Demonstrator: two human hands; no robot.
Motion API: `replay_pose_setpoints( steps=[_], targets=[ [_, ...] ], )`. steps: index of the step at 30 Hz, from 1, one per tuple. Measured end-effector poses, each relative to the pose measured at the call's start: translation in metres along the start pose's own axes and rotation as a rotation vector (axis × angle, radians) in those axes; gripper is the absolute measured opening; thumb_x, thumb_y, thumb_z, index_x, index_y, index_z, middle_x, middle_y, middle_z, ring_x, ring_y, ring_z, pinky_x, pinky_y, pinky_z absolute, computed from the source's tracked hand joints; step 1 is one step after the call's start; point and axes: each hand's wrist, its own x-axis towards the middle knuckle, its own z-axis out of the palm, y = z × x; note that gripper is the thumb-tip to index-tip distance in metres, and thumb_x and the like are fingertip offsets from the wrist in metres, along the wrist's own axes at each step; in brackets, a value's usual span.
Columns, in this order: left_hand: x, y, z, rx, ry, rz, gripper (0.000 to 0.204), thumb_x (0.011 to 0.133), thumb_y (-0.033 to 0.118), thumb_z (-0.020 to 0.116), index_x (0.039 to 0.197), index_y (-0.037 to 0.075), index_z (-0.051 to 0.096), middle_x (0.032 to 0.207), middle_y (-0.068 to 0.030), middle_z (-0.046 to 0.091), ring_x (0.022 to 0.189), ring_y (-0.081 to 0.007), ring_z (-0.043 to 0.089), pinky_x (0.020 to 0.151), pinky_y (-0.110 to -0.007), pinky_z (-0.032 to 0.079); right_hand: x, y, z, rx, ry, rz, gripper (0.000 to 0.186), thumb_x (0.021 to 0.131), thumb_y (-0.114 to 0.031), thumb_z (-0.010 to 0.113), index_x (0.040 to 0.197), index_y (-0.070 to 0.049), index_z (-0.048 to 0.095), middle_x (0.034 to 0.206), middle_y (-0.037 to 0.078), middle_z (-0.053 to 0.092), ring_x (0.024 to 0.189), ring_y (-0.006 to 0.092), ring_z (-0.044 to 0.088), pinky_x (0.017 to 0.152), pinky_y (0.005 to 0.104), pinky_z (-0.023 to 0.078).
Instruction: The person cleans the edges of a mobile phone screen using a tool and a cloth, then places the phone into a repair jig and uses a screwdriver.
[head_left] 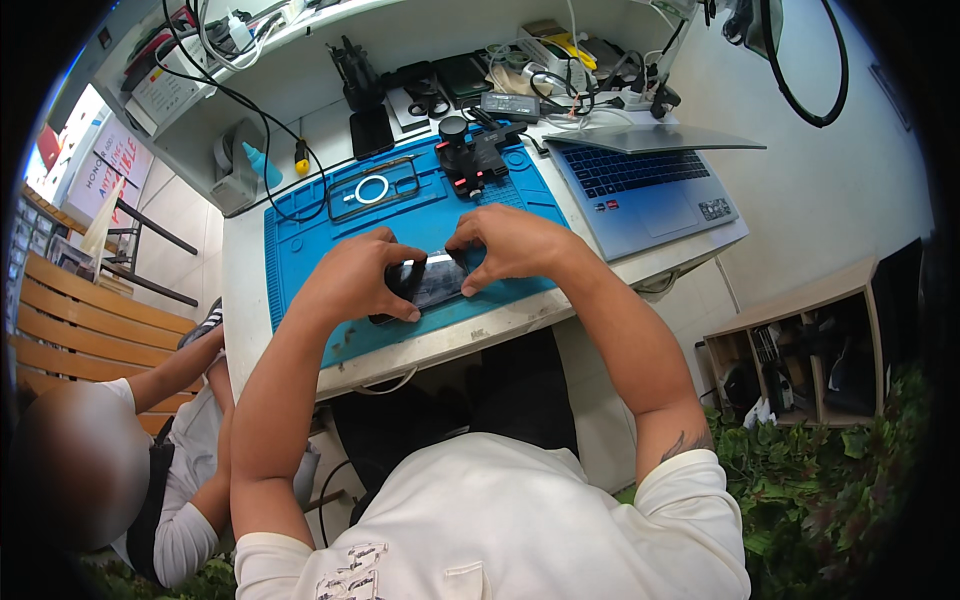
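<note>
A dark smartphone (437, 281) with a glossy screen is held low over the front part of a blue repair mat (300, 290). My left hand (370, 275) grips its left end, thumb at the near edge and fingers curled at the far edge. At the other end my right hand (510, 248) closes on it the same way. Whether the phone touches the mat, I cannot tell. Just beyond my hands lies a dark phone frame (374, 188) with a white ring on it. Right of that stands a black device (470, 160) with small red lights.
An open silver laptop (640, 190) sits at the right of the white desk. Behind the mat are a black phone (372, 132), a pen holder (355, 75), a power adapter (510, 106) and tangled cables. A seated person (180, 460) is at my left, a wooden shelf (800, 300) at right.
</note>
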Motion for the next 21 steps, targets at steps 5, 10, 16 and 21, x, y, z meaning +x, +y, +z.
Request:
replay_pose_setpoints(
  steps=[5,10,16,21],
  targets=[
    [0.003,0.0,0.003,0.0,0.009,0.002,0.082,0.06,0.032,0.107,0.138,0.021,0.082,0.118,-0.0073,0.074,0.111,-0.03,0.074,0.097,-0.043,0.06,0.001,-0.001,-0.001,0.042,0.0,0.023,0.075,0.069,-0.03,0.104,0.134,-0.001,0.079,0.128,0.015,0.079,0.119,0.0341,0.074,0.103,0.0456,0.06],
    [0.004,0.0,0.002,-0.015,-0.005,0.012,0.081,0.061,0.035,0.106,0.137,0.02,0.082,0.118,-0.0073,0.075,0.111,-0.0306,0.074,0.096,-0.043,0.06,0.005,-0.001,-0.002,0.067,-0.011,0.062,0.075,0.067,-0.029,0.106,0.131,-0.001,0.079,0.127,0.018,0.078,0.118,0.0342,0.074,0.102,0.0451,0.06],
    [0.008,0.004,0.008,0.008,0.033,0.055,0.08,0.061,0.038,0.106,0.136,0.021,0.082,0.117,-0.0102,0.074,0.11,-0.0343,0.074,0.097,-0.044,0.06,0.01,0.008,-0.001,0.113,-0.015,0.055,0.074,0.065,-0.031,0.107,0.128,-0.004,0.079,0.117,0.016,0.075,0.111,0.0337,0.072,0.096,0.0442,0.058],
    [0.016,0.001,0.016,0.028,0.067,0.107,0.079,0.063,0.044,0.101,0.134,0.019,0.081,0.117,-0.0101,0.074,0.108,-0.0344,0.075,0.095,-0.045,0.061,-0.004,0.033,0.019,0.118,0.137,-0.076,0.079,0.072,-0.033,0.105,0.139,-0.006,0.074,0.121,0.014,0.073,0.111,0.0312,0.07,0.097,0.0439,0.058]
  ],
)
